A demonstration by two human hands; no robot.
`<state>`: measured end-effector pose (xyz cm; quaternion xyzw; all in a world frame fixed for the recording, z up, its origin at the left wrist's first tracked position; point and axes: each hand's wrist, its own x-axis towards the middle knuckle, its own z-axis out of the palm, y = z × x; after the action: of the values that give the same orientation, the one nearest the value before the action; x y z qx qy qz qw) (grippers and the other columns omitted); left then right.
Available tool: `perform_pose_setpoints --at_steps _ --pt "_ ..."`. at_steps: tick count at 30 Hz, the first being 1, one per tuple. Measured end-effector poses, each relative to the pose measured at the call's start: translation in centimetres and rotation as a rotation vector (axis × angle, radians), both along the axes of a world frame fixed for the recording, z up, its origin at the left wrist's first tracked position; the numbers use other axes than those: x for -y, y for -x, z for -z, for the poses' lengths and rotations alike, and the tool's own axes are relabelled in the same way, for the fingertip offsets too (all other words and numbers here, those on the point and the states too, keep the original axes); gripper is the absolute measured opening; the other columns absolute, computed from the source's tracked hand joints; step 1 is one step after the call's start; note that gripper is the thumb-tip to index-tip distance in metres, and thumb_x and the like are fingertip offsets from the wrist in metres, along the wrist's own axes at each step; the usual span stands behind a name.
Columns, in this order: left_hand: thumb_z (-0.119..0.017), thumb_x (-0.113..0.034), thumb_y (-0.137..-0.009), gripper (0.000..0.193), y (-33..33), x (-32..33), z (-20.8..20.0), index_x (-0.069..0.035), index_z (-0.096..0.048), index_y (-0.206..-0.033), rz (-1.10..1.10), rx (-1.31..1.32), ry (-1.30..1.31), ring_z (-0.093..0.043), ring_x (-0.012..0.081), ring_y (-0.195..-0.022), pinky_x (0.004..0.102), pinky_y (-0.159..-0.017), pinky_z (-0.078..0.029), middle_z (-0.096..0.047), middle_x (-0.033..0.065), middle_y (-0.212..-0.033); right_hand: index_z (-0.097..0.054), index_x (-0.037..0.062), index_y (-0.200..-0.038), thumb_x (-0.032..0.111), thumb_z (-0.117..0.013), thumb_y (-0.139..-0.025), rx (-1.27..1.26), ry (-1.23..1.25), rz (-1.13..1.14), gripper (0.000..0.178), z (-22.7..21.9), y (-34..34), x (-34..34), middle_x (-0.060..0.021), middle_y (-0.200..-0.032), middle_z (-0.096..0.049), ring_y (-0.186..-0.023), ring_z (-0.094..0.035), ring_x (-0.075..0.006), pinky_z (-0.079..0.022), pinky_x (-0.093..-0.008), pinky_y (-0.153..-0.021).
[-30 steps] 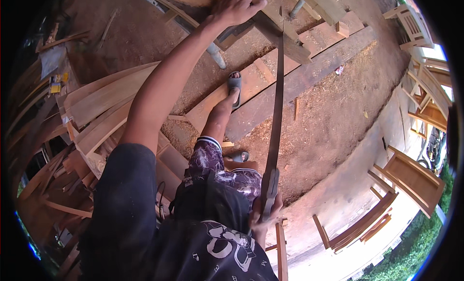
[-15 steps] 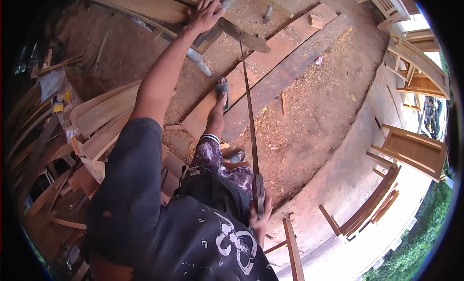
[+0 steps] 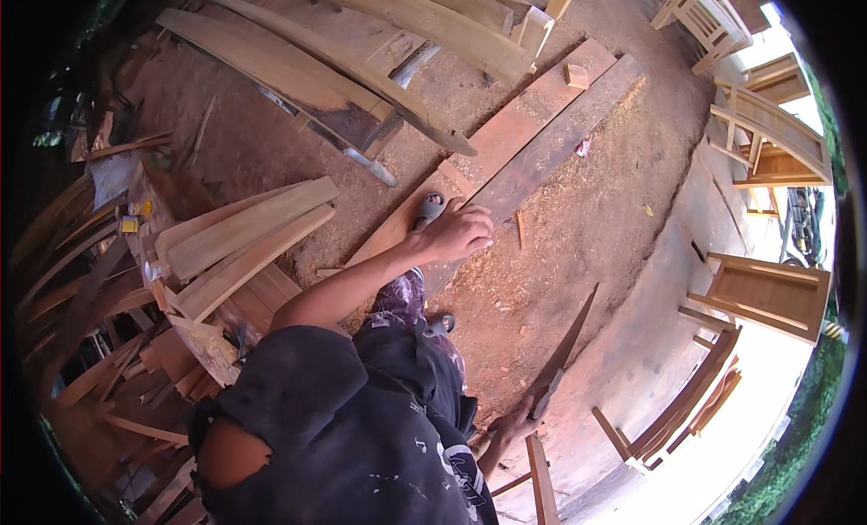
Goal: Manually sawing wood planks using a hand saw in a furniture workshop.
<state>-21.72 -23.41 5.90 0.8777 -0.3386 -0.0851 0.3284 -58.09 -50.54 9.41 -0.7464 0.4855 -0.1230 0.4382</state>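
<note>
My right hand [image 3: 515, 422] grips a handsaw [image 3: 571, 337] by its handle, low on the right. The blade points up and away, apart from any wood. My left hand [image 3: 459, 229] is over the long planks on the ground, near my sandalled foot [image 3: 432, 206]. Its fingers are loosely bent and I see nothing in them; the palm is hidden. Just beyond that hand, a short wood piece [image 3: 456, 178] lies on the reddish plank [image 3: 515, 127]. Farther up, a curved wooden board [image 3: 361, 82] rests on a support, its end touched by neither hand.
More curved boards [image 3: 433, 19] lie at the top. On the left stands a stack of cut boards [image 3: 244, 231] beside scrap wood. A wood block [image 3: 576, 75] sits on the far plank. Chair frames and a wooden panel [image 3: 766, 295] stand along the right. Sawdust covers the ground.
My left hand has let go of the board and come down toward me. The saw has left the board's end and swung down to the right, still in my right hand.
</note>
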Motion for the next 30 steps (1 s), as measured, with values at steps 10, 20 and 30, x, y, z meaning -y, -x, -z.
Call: perform_pose_setpoints --at_steps 10,20,30 --pt "-0.071 -0.021 -0.094 0.038 -4.8 -10.7 2.8 0.000 -0.056 -0.121 -0.584 -0.763 0.305 -0.067 0.0259 -0.112 0.0376 -0.093 -0.054 -0.066 0.0162 -0.119 -0.048 -0.0071 -0.144 0.015 -0.063 -0.096 0.242 -0.093 -0.507 0.055 -5.9 -38.9 -3.4 -0.0158 -0.124 -0.067 -0.100 -0.065 -0.0205 -0.052 -0.0317 -0.084" --pt "-0.067 -0.025 -0.099 0.062 -15.0 -7.1 -1.3 0.005 -0.035 -0.143 -1.119 -0.907 0.804 -0.051 0.0287 -0.133 0.0375 -0.109 -0.044 -0.050 0.0196 -0.143 -0.055 0.0313 -0.146 0.023 -0.072 -0.088 0.280 0.647 -1.293 0.062 -8.3 -72.3 -10.6 -0.0061 -0.076 -0.060 -0.067 -0.064 -0.0255 -0.050 -0.0375 -0.057" --pt "-0.069 -0.017 -0.096 0.049 -14.4 -1.4 -1.7 0.006 -0.047 -0.134 -1.684 -0.751 0.788 -0.061 0.0224 -0.116 0.0346 -0.099 -0.049 -0.061 0.0167 -0.128 -0.037 0.0327 -0.157 0.008 -0.064 -0.086 0.462 0.693 -1.739 0.080 -2.7 -92.5 -15.2 -0.0115 -0.103 -0.062 -0.101 -0.062 -0.0328 -0.052 -0.0439 -0.089"
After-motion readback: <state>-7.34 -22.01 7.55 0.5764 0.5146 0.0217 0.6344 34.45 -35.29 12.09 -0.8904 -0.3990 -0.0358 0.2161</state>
